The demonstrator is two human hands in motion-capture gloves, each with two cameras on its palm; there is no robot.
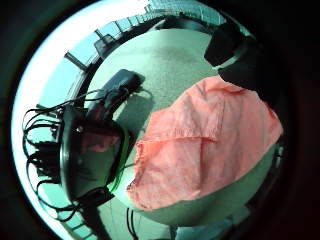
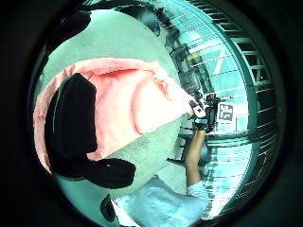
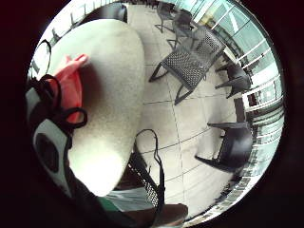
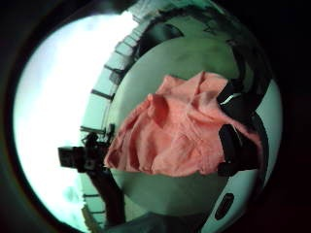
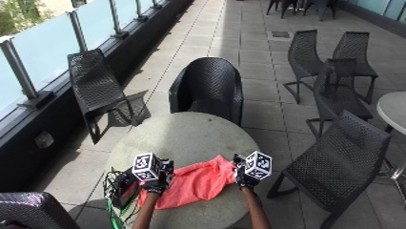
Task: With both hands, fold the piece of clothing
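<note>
Outdoors, on a round grey table (image 5: pixel 184 138), I see the pink garment (image 5: pixel 193 183) bunched between my hands. My left hand (image 5: pixel 154 185) and right hand (image 5: pixel 244 180) each pinch an edge. No writing is readable.

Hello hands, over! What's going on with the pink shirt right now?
Left hand and right hand each grip an edge of the pink garment. Garment rumpled on the round table, not yet folded. Black device with cables beside the left hand.
</note>
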